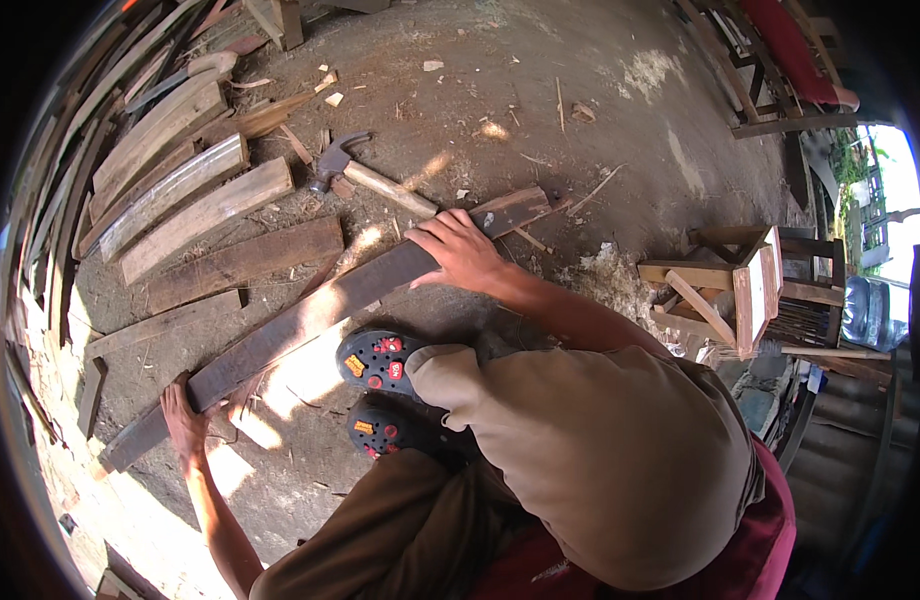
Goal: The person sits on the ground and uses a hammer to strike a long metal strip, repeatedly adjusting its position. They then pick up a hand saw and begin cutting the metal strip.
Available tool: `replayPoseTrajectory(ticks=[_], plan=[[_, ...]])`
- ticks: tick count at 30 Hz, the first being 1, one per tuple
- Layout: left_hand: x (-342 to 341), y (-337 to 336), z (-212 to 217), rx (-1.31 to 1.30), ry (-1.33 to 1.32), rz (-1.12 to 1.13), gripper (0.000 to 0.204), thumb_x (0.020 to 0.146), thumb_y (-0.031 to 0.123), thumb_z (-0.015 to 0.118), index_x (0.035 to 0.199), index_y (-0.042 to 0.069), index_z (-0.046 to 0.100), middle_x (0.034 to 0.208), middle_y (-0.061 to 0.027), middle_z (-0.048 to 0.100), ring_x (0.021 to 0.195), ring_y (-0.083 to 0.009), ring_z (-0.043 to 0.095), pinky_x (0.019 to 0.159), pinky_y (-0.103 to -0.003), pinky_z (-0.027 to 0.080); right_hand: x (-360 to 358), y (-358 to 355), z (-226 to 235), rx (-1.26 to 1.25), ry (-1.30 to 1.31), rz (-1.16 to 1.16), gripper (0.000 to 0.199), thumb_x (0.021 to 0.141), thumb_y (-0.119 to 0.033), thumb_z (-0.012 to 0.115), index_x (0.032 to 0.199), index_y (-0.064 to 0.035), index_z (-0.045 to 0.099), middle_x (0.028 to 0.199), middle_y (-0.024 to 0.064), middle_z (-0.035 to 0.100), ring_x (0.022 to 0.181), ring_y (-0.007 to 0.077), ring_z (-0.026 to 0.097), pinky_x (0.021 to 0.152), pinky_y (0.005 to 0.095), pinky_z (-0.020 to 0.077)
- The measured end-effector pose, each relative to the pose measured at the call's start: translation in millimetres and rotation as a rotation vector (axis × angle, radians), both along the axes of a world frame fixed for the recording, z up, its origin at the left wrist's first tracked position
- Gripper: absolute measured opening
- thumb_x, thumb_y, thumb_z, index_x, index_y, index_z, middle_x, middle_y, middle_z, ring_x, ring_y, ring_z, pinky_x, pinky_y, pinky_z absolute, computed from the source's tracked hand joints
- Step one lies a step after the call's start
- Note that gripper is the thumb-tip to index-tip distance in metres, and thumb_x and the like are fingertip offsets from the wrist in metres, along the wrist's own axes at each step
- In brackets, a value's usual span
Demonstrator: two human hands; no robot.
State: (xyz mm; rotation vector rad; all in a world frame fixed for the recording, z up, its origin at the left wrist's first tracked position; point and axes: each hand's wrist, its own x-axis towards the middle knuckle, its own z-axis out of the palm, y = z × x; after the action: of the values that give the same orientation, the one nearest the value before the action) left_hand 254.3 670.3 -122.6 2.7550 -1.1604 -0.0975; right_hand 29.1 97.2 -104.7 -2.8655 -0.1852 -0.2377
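A long dark wooden plank (360,288) lies slantwise in front of my feet, from lower left to upper right. Near its lower-left end my left hand (186,418) wraps round the edge, its underside fingers partly hidden. My right hand (460,250) grips it nearer the other end, fingers over the far edge and thumb at the near one. Just beyond the plank rests a claw hammer (388,188) with a wooden handle, whose butt reaches close to my right fingers.
Several loose boards (210,220) lie at the left, with a handsaw (185,78) among them. Wood chips (335,99) dot the dirt floor. My clogs (380,362) are close behind the plank. A wooden frame (725,285) stands at the right, near a large clear bottle (870,315).
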Motion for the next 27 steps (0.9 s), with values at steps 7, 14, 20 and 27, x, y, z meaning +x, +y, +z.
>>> replayPoseTrajectory(ticks=[7, 14, 20, 27], plan=[[-1, -3, -9, -0.022, -0.053, -0.012, 0.100, 0.058, 0.064, 0.084, 0.128, 0.000, 0.055, 0.114, -0.0177, 0.063, 0.107, -0.0381, 0.059, 0.097, -0.051, 0.046, -2, -4, 12, 0.033, 0.049, 0.000, 0.079, 0.071, -0.055, 0.084, 0.127, -0.0041, 0.062, 0.119, 0.0120, 0.059, 0.116, 0.0302, 0.052, 0.103, 0.0455, 0.0379], [5, -13, -9, -0.019, 0.002, 0.053, 0.095, 0.055, 0.066, 0.086, 0.121, 0.002, 0.060, 0.109, -0.0154, 0.067, 0.108, -0.0327, 0.064, 0.101, -0.047, 0.045, 16, 9, 40, 0.017, 0.157, -0.050, 0.077, 0.070, -0.045, 0.088, 0.129, -0.0036, 0.058, 0.127, 0.0140, 0.058, 0.119, 0.0331, 0.053, 0.103, 0.0466, 0.0390], [8, -12, 13, -0.053, -0.034, -0.021, 0.086, 0.066, 0.065, 0.083, 0.122, 0.003, 0.062, 0.112, -0.0121, 0.067, 0.108, -0.0298, 0.063, 0.098, -0.041, 0.044, 12, 10, 9, 0.003, 0.127, -0.013, 0.076, 0.067, -0.046, 0.089, 0.124, -0.0052, 0.059, 0.114, 0.0144, 0.063, 0.107, 0.0364, 0.058, 0.097, 0.0495, 0.0429], [-2, -10, 5, -0.036, 0.035, -0.022, 0.092, 0.070, 0.077, 0.073, 0.125, 0.005, 0.057, 0.116, -0.0121, 0.064, 0.115, -0.0309, 0.061, 0.104, -0.044, 0.041, 8, -1, 3, -0.046, 0.163, -0.002, 0.080, 0.067, -0.046, 0.091, 0.127, -0.0041, 0.058, 0.117, 0.0181, 0.062, 0.114, 0.0402, 0.057, 0.099, 0.0511, 0.0418]])
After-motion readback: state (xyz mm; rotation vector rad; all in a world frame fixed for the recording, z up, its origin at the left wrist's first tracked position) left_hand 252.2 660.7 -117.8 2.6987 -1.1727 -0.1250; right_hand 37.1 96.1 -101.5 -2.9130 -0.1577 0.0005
